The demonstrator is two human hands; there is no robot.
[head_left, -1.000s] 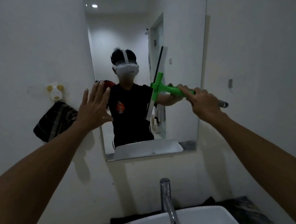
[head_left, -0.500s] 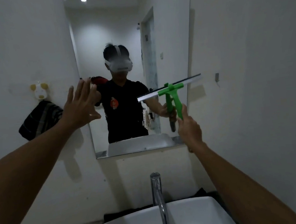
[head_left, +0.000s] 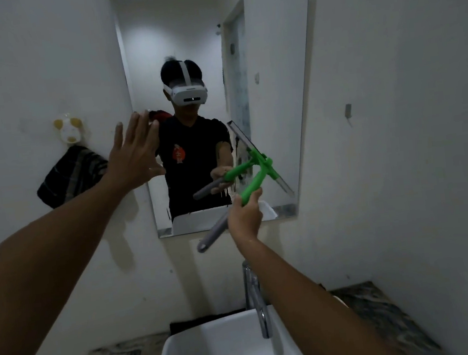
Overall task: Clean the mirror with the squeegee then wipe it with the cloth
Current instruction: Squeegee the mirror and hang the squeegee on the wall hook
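- Right hand gripping the green squeegee at the joint of green neck and grey handle; fingers curled round it.
- Squeegee blade lying diagonal on lower right part of the wall mirror, top end up-left, bottom end near the mirror's right edge; grey handle end sticking down-left below the mirror's bottom edge.
- Left hand held flat w/ fingers straight and spread, at left edge of mirror; touching glass or not, cannot tell.
- Dark striped cloth hanging on wall left of mirror, under a small cream animal-shape hook.
- White basin w/ chrome tap below, on a marbled counter.
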